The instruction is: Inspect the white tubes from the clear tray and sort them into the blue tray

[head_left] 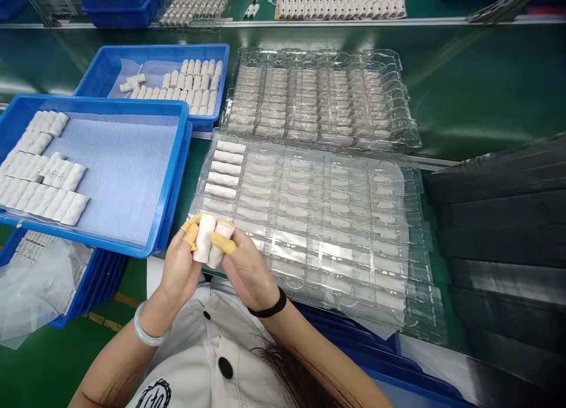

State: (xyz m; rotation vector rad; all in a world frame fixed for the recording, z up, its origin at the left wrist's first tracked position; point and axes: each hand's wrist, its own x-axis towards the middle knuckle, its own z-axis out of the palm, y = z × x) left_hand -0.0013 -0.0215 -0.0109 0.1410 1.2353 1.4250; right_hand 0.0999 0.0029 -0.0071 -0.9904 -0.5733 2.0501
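Note:
Two small white oblong parts [209, 240] are held side by side between my hands, close to my chest. My left hand [179, 265] pinches them from the left and my right hand [246, 269] from the right; both wear yellow finger cots. Just beyond lies a clear plastic blister tray [318, 231] with rows of slots. Several white parts [224, 167] fill the top of its leftmost column. A blue bin [110, 172] at my left holds rows of the same white parts [39, 178].
A second clear tray [322, 98] lies behind the first. Another blue bin [168, 78] with white parts stands at the back left. Dark stacked trays [504, 243] sit at the right. A plastic bag [30, 290] lies at lower left. More parts rest on the far shelf.

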